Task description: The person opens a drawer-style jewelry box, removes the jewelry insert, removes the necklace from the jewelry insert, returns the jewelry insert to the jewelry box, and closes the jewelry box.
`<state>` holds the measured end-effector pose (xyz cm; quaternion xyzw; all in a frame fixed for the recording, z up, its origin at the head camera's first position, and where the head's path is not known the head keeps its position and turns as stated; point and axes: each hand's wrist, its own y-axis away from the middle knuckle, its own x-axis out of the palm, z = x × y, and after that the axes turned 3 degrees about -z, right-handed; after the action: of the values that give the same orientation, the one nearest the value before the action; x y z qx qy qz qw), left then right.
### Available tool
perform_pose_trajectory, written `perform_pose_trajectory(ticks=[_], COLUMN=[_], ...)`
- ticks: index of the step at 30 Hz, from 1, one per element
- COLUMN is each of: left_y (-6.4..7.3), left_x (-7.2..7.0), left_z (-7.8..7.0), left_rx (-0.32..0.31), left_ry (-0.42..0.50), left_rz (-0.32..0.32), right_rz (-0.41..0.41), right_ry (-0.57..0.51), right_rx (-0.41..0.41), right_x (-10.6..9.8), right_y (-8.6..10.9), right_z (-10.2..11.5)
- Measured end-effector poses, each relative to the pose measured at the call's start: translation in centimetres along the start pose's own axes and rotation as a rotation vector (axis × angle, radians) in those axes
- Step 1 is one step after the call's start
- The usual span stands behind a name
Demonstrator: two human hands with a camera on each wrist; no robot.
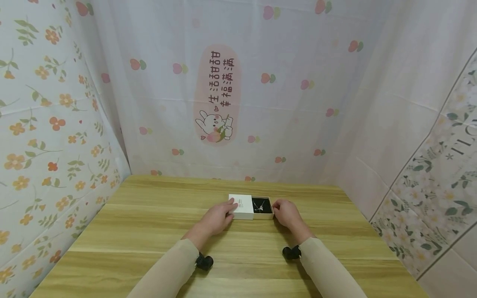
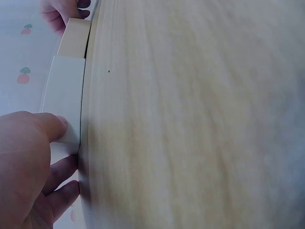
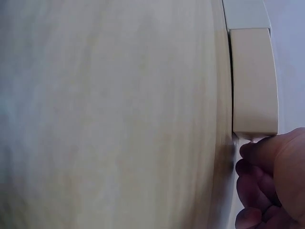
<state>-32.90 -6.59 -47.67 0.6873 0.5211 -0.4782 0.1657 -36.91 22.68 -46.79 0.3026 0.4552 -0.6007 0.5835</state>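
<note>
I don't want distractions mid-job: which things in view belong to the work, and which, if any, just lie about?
In the job:
white box cover, gripped by left fingers
inner tray, partly out, right fingers at its end
silvery jewellery piece in the tray

Surroundings only:
wooden table
patterned curtains
black wrist devices

Your left fingers (image 1: 232,205) hide part of the left end of the white cover (image 1: 242,203), and its print is too small to read. The cover also conceals the rest of the drawer (image 1: 265,216) — you can't see what lies there. The silvery jewelry (image 1: 260,207) is too tiny to tell exactly. Your right hand (image 3: 279,176) runs off the right wrist view — both sleeves (image 1: 165,269) are cut off below.
</note>
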Motion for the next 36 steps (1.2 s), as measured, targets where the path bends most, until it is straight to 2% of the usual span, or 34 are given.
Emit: perform_pose_trajectory(ticks=[7,13,16,21,27,36], left_y=[-0.1,-0.1,0.0,0.0,0.1,0.0], left_x=[-0.1,-0.3,-0.2,0.0,0.0,-0.1], left_z=[0.0,0.0,0.0,0.1,0.1,0.2], left_rx=[-0.005,-0.003,0.015,0.044,0.03,0.023], left_ry=[0.013,0.016,0.013,0.001,0.015,0.02], left_rz=[0.011,0.006,-0.002,-0.019,-0.012,-0.012], right_rz=[-0.009,-0.036,-0.043,-0.021,0.004,0.01], right_ry=[-0.034,-0.081,-0.034,0.103,0.228,0.334], right_rx=[0.009,0.01,-0.02,-0.042,-0.051,-0.07], right_x=[-0.4,-0.9,-0.8,-0.5,-0.1,-0.1], right_y=[-0.4,-0.7,-0.8,-0.6,-0.3,-0.2], right_z=[-0.1,0.7,1.3,2.2,2.8,3.4])
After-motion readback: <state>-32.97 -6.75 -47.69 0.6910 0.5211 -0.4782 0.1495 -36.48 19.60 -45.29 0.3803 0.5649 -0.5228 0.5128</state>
